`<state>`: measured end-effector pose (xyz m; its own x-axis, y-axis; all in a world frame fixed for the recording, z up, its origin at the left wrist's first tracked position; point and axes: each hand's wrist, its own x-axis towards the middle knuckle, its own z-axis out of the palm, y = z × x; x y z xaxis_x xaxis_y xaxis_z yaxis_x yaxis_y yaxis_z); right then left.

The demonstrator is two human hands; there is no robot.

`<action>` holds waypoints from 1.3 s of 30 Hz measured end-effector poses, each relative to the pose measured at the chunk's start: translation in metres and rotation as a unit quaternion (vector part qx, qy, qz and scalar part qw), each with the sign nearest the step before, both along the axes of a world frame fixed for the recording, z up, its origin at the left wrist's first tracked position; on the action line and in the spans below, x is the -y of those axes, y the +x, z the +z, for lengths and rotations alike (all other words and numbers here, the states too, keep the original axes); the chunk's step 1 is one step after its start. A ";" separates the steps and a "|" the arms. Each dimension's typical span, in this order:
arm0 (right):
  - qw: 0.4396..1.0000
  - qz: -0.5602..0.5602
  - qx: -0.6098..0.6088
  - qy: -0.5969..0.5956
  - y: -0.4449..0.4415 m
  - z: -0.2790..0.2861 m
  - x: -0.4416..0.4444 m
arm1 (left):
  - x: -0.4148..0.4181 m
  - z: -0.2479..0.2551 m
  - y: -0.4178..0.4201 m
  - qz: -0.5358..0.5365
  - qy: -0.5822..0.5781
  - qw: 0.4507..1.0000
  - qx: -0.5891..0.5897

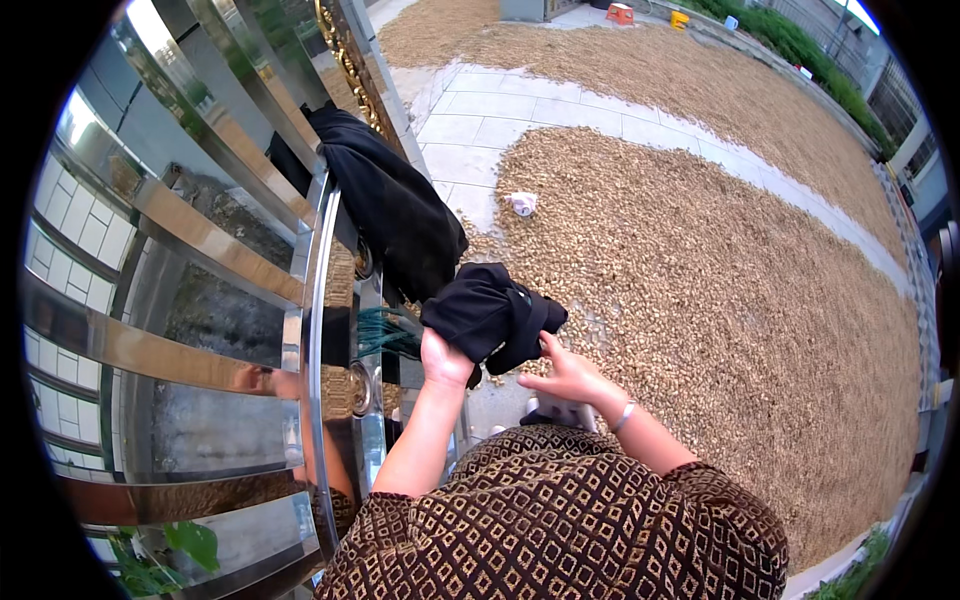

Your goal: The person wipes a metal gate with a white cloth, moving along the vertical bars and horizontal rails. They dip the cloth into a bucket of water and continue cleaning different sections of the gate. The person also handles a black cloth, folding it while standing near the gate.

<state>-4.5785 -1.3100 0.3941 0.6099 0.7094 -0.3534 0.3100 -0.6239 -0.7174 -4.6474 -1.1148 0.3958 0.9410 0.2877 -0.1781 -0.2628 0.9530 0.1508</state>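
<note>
A bundled black cloth [487, 311], perhaps a folded garment, is held in front of my body. My left hand [445, 358] supports it from below on the left, palm up, with the fingers hidden beneath the fabric. At the bundle's lower right is my right hand [566, 371], thumb and fingers spread, one fingertip at or very near the cloth. Just beyond the bundle, a larger black garment [390, 210] hangs over the shiny metal railing [321, 300]. Dark green cords or fringe [382, 332] show beside the railing, left of my left hand.
Pale nut-like pieces [712, 300] lie spread over the ground, with a crumpled whitish item [521, 203] on them. Light paving tiles [555, 111] run between two spreads. An orange stool [620, 13] and a yellow container [679, 20] stand far off. The railing borders my left side.
</note>
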 end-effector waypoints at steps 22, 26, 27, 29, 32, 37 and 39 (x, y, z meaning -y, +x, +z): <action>0.776 -0.305 -0.324 0.448 0.101 0.030 0.044 | -0.044 -0.078 -0.048 0.058 0.215 0.915 -0.338; 0.899 -0.192 -0.216 0.330 0.133 0.048 0.032 | -0.062 -0.067 -0.032 0.024 0.316 0.862 -0.397; 0.910 -0.182 -0.189 0.321 0.136 0.066 0.031 | -0.065 -0.058 -0.027 0.032 0.334 0.864 -0.376; 0.881 -0.183 -0.190 0.394 0.139 0.099 0.033 | -0.070 -0.033 -0.020 0.047 0.370 0.864 -0.337; 0.784 -0.255 -0.168 0.540 0.129 0.137 0.054 | -0.051 0.044 -0.006 0.172 0.475 0.829 -0.240; 0.952 -0.185 0.006 0.243 0.160 0.049 0.061 | -0.056 0.014 -0.003 0.065 0.646 0.725 -0.229; 0.951 -0.174 0.251 0.045 0.155 0.022 0.062 | -0.066 -0.052 -0.012 -0.034 0.752 0.594 -0.282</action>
<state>-4.4231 -1.3718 0.4164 0.8892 0.4474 0.0958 0.4130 -0.6948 -0.5888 -4.6591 -1.0483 0.3438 0.8722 0.4854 -0.0605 0.2662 -0.3672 0.8913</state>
